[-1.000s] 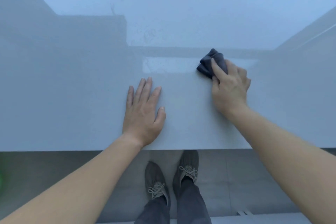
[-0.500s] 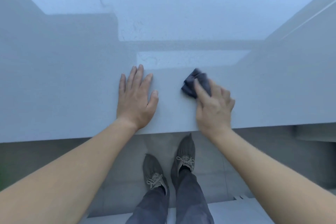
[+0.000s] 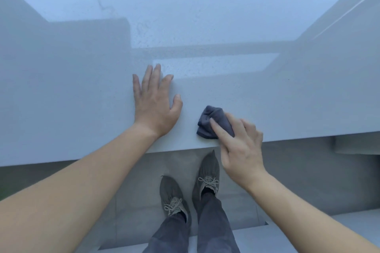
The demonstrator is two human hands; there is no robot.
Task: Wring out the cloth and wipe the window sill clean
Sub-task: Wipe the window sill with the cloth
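While left hand (image 3: 154,104) braces, right hand (image 3: 239,148) presses cloth (image 3: 211,122).

Bare forearms, no sleeves; dark grey trousers (image 3: 207,230) and grey lace-up knit sneakers (image 3: 206,172).

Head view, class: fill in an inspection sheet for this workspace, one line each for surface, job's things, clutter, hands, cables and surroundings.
Surface: pale glossy window sill, reflecting window light; faint specks and smears toward the back.
Job's things: dark grey cloth, bunched, lying on the sill near its front edge.
Clutter: nothing seen.
Hands: left hand flat on the sill, fingers spread, apart from the cloth; right hand pressing the cloth down with its fingers.
Cables: nothing seen.
Surroundings: grey floor below the sill; the person's grey laced shoes and dark trousers; a blurred green patch at the left edge.
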